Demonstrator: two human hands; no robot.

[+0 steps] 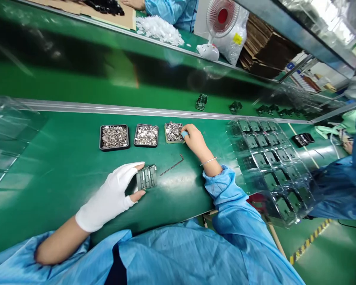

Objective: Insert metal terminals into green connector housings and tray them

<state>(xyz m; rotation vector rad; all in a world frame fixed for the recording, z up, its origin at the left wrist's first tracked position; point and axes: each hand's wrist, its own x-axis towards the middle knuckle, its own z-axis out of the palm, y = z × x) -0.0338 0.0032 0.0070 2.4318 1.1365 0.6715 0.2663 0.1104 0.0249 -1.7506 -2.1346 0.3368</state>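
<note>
My left hand, in a white glove with bare fingertips, grips a small dark green slotted plastic housing by its sides, low over the green table. My right hand, with a blue cover on one finger, reaches to the rightmost tray of small metal parts. Its fingertips are bent down at the tray's right edge; whatever they pinch is hidden. Left of it sit a middle tray of metal parts and a larger tray of similar pieces. An L-shaped hex key lies between my hands.
Clear blister trays filled with green housings stand at the right. Several housings rest on the conveyor behind the metal rail. Clear plastic trays lie at the left. A co-worker's blue sleeve shows at the far right.
</note>
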